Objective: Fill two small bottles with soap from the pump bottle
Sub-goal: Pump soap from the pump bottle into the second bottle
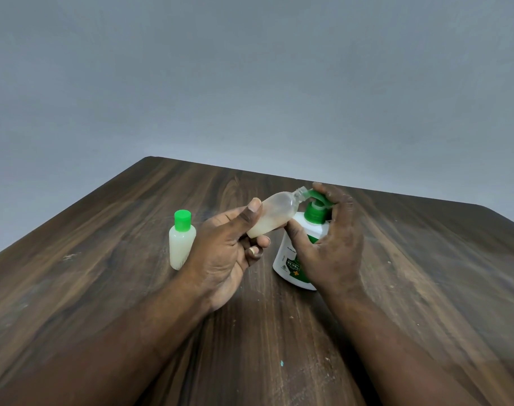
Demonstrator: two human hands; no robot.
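On my screen the biggest thing is a plain grey wall (249, 68), and below it is a dark brown wooden table (425, 259). Two bare arms reach in from the bottom. The right hand (331, 244) is on the pump bottle (290, 259), which is white with green marks and stands on the table near the middle. Its fingers are curled over the green pump top (314, 212), and its thumb lies against the side of the bottle. The left hand (223, 253) holds the open small bottle (274, 215) up off the table. The thumb is on top and the curled fingers are under it, so it is pinched between them. This bottle is tipped, with its mouth up at the pump spout and some pale soap in its low end. The capped small bottle (182, 247) stands upright on the table, just left of the left hand, full of pale soap. It has a green cap (182, 220). I also see a tiny blue-green speck (281, 363) on the wood between the arms.
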